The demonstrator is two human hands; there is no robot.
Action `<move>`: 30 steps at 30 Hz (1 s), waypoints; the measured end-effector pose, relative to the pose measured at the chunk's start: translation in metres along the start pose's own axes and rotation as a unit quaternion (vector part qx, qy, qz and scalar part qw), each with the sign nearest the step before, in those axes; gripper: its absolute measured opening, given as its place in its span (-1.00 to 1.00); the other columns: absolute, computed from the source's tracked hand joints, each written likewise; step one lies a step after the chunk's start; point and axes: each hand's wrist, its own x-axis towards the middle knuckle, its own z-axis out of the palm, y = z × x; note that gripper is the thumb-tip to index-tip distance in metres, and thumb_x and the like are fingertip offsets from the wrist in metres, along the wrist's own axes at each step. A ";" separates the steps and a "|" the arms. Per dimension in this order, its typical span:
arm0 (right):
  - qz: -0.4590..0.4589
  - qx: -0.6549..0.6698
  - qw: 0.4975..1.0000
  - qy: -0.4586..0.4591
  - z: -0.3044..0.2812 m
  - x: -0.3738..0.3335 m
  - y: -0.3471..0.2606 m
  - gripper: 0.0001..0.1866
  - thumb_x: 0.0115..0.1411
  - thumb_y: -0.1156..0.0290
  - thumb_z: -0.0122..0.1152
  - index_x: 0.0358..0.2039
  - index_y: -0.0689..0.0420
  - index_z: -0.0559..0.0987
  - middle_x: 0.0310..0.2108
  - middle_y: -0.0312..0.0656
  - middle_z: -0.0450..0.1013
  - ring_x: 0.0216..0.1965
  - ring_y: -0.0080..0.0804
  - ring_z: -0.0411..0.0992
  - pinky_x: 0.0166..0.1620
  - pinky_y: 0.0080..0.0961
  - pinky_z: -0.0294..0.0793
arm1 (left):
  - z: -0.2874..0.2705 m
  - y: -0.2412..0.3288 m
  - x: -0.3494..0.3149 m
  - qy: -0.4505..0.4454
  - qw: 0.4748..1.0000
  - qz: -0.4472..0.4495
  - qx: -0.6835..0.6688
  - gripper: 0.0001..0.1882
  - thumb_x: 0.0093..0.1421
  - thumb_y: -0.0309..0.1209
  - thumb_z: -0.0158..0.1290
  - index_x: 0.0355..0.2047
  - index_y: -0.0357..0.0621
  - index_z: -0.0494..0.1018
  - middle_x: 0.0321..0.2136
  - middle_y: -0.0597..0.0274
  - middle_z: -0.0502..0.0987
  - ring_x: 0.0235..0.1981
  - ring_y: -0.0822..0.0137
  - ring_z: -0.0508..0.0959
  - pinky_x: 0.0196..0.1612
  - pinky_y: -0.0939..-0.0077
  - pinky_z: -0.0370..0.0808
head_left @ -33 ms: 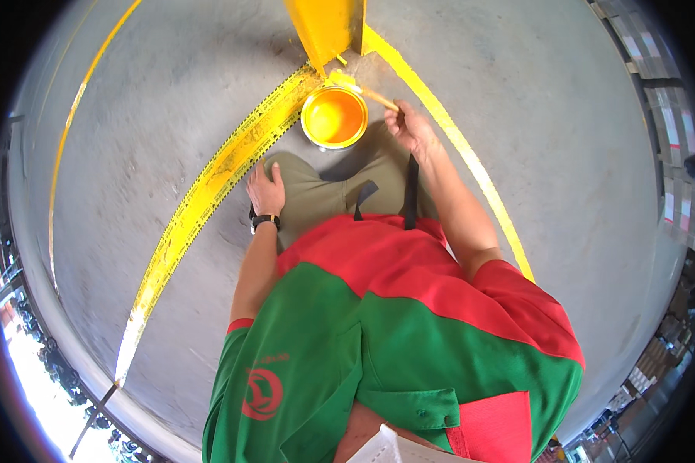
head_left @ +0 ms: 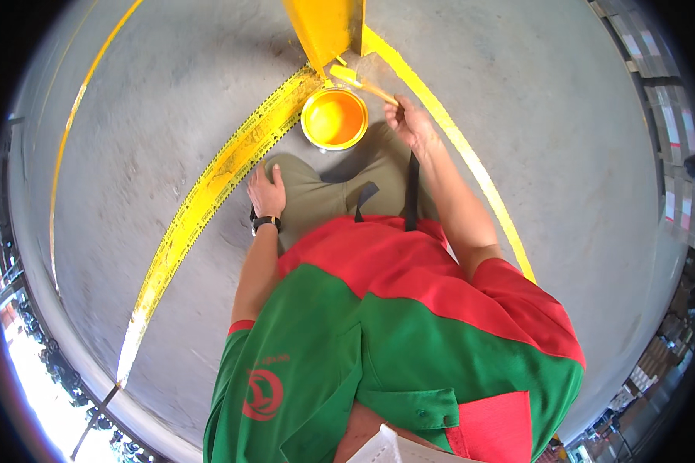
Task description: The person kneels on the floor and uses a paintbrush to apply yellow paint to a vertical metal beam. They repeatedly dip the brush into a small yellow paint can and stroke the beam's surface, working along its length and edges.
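Observation:
My right hand (head_left: 408,121) is closed on the wooden handle of a paintbrush (head_left: 372,88). The brush's yellow-coated head points left, just past the far rim of an open paint can (head_left: 335,119). Yellow-orange paint fills part of the can, which stands on the floor in front of my knees. My left hand (head_left: 266,192) rests on my left knee with its fingers extended and nothing in them. A dark band circles that wrist.
A yellow upright post (head_left: 326,31) rises from the floor beyond the can. A yellow painted strip edged with printed tape (head_left: 208,179) curves along my left. Another yellow line (head_left: 457,147) runs by my right. Stacked goods (head_left: 672,131) stand at the far right.
The paintbrush head has moved slightly away from me and left, from close over the can's far rim. My left hand has stayed on my knee.

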 end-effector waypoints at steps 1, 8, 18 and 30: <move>-0.035 0.023 0.999 0.005 0.008 0.014 -0.004 -0.75 0.47 0.37 0.01 -0.16 0.31 0.54 -0.44 -0.09 0.55 -0.56 -0.40 0.48 -0.54 -0.53 0.49 | 0.000 0.000 0.001 -0.008 1.000 -0.002 0.000 -0.44 0.41 -0.05 -0.02 0.19 -0.26 0.44 0.04 -0.21 0.56 0.11 -0.17 0.50 0.22 -0.02 0.36; -0.186 -0.147 0.969 0.073 0.082 0.116 -0.006 -0.72 0.47 0.40 0.05 -0.08 0.43 0.53 -0.43 -0.04 0.59 -0.52 -0.32 0.57 -0.45 -0.39 0.63 | -0.006 0.004 0.003 -0.040 0.999 -0.019 -0.011 -0.45 0.43 -0.09 -0.03 0.22 -0.28 0.42 0.07 -0.20 0.55 0.13 -0.16 0.48 0.25 0.00 0.34; -0.307 -0.047 0.948 0.065 0.086 0.084 -0.015 -0.72 0.46 0.36 0.08 -0.16 0.38 0.57 -0.44 -0.02 0.58 -0.54 -0.36 0.53 -0.45 -0.42 0.59 | -0.002 0.000 0.011 -0.021 1.000 0.007 -0.016 -0.47 0.42 -0.14 0.00 0.21 -0.33 0.41 0.03 -0.21 0.53 0.09 -0.17 0.47 0.20 -0.03 0.34; -0.389 -0.091 0.913 0.079 0.127 0.078 -0.034 -0.69 0.44 0.36 0.09 -0.08 0.38 0.62 -0.49 -0.15 0.59 -0.55 -0.48 0.52 -0.40 -0.49 0.58 | 0.000 -0.002 0.013 -0.022 0.999 0.014 -0.025 -0.46 0.42 -0.16 0.00 0.21 -0.37 0.40 0.01 -0.26 0.54 0.08 -0.21 0.48 0.17 -0.04 0.38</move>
